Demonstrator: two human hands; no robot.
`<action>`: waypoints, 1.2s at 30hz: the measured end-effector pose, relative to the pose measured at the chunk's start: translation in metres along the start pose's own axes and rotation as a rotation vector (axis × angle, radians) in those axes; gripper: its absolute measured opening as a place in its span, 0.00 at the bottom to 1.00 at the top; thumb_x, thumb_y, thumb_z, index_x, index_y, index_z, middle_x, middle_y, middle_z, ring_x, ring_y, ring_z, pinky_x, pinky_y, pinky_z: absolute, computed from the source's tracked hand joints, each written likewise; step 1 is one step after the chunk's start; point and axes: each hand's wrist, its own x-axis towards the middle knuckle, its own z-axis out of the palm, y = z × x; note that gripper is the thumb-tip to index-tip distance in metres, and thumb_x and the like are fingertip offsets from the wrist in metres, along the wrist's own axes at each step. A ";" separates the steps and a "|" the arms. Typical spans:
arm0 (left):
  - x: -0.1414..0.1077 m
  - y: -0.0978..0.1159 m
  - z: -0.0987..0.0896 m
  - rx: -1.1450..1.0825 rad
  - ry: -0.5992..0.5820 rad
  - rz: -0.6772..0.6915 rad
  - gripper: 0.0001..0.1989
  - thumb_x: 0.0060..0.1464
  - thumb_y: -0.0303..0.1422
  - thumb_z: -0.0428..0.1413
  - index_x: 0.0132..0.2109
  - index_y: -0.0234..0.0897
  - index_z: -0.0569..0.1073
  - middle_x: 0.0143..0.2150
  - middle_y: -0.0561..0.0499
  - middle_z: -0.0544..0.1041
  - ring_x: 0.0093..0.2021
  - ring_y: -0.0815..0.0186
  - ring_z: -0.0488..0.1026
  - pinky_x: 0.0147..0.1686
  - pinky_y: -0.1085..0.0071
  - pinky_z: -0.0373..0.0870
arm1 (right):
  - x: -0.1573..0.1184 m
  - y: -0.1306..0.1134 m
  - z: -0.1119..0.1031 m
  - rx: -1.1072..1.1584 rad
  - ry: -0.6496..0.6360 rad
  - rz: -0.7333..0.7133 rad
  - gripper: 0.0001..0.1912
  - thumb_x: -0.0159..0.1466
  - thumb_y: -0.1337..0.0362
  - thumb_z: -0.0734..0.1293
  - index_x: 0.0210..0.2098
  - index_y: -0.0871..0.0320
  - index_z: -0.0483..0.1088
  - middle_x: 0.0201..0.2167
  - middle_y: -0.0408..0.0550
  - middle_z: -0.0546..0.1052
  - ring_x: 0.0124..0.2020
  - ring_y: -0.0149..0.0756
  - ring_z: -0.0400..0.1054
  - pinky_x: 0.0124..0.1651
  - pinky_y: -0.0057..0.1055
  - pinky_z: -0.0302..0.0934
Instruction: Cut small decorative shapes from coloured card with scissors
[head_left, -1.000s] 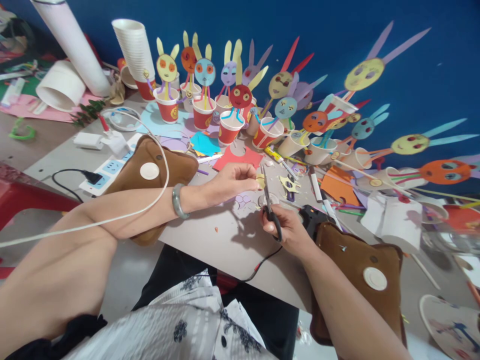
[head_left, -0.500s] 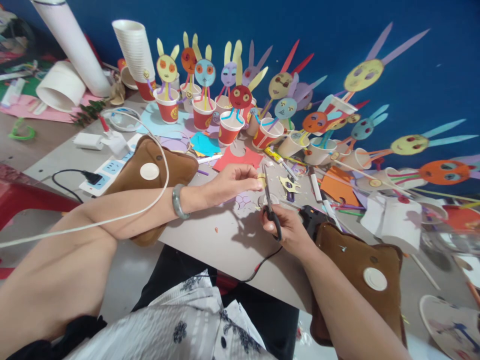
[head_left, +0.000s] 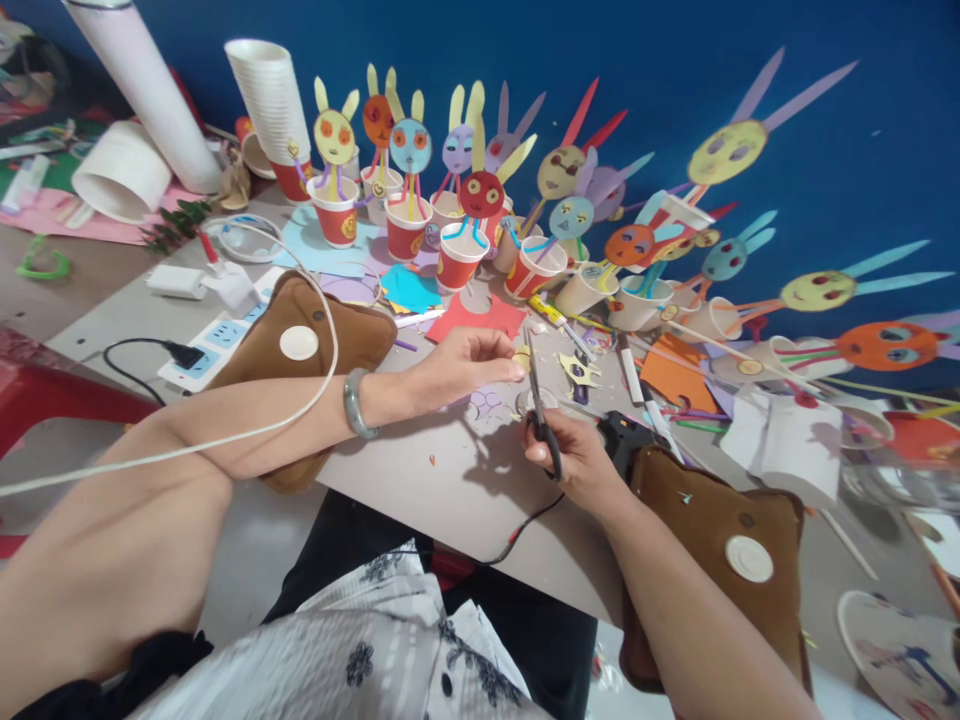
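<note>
Black-handled scissors (head_left: 547, 440) are gripped in my right hand (head_left: 581, 465), fingers wrapped round the handles, blades pointing up and away. My left hand (head_left: 465, 370) pinches a small yellow paper piece (head_left: 523, 357) between thumb and fingertips, right beside the blades. Whether the blades touch the paper is too small to tell. Below and beyond the hands lie a yellow paper scrap with holes (head_left: 579, 370), purple paper outlines (head_left: 486, 402) and a red paper sheet (head_left: 480, 313). A green bangle (head_left: 360, 404) circles my left wrist.
Paper cups with bunny-eared paper figures (head_left: 482, 195) line the blue wall. Brown cushions (head_left: 300, 330) lie under both forearms. A white cable (head_left: 330, 330) crosses my left forearm. A black glue gun (head_left: 626, 440) is right of my right hand; a power strip (head_left: 217, 345) sits left.
</note>
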 end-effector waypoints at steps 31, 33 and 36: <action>-0.001 0.002 -0.001 0.013 0.035 0.020 0.09 0.50 0.31 0.61 0.28 0.33 0.69 0.28 0.54 0.70 0.30 0.74 0.66 0.32 0.74 0.61 | 0.000 -0.003 -0.003 -0.045 0.000 -0.019 0.32 0.56 0.33 0.67 0.21 0.56 0.65 0.19 0.42 0.65 0.25 0.34 0.56 0.31 0.34 0.50; -0.001 0.003 -0.001 0.015 0.039 0.021 0.08 0.50 0.31 0.61 0.28 0.33 0.69 0.28 0.54 0.70 0.30 0.74 0.66 0.32 0.74 0.61 | 0.001 -0.004 -0.003 -0.050 0.003 -0.016 0.32 0.57 0.33 0.67 0.20 0.56 0.65 0.19 0.42 0.66 0.25 0.34 0.56 0.31 0.34 0.51; -0.001 0.003 -0.002 0.011 0.038 0.021 0.08 0.51 0.31 0.61 0.29 0.33 0.69 0.28 0.54 0.71 0.31 0.74 0.66 0.32 0.75 0.62 | 0.001 -0.004 -0.002 -0.050 0.008 -0.006 0.32 0.56 0.32 0.67 0.21 0.56 0.64 0.19 0.42 0.65 0.25 0.34 0.56 0.30 0.34 0.50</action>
